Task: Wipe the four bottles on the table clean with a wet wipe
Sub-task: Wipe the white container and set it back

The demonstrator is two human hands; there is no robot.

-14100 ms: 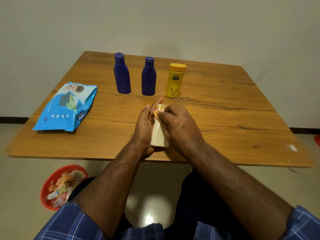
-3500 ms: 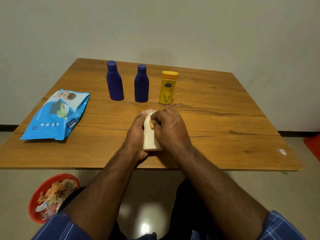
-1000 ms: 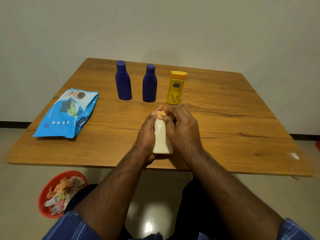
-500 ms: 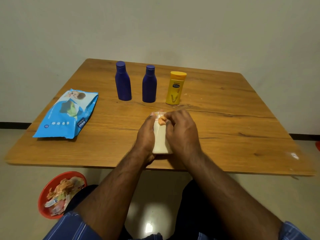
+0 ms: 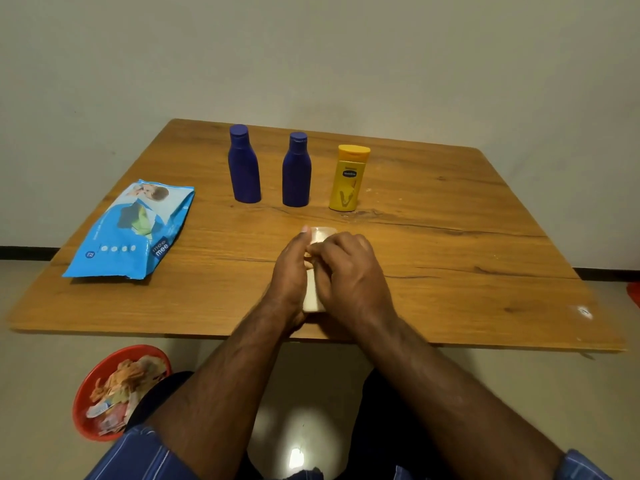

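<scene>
Left hand (image 5: 291, 271) grips the cream bottle (image 5: 313, 296) upright between both hands; right hand (image 5: 349, 275) pinches an orange wipe (image 5: 309, 254) against its upper part. Three bottles stand beyond.

The brown wooden table (image 5: 450, 265) carries two dark-blue plastic bottles (image 5: 244, 168) (image 5: 296, 173), a yellow plastic bottle (image 5: 348, 180), a cream bottle (image 5: 313, 296), and a blue wet-wipe packet (image 5: 133, 230).

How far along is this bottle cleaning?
Nothing visibly finished. In hand: the left hand holds the cream bottle while the right hand rubs an orange wipe near its top. The two blue bottles and the yellow bottle stand apart, untouched.
</scene>
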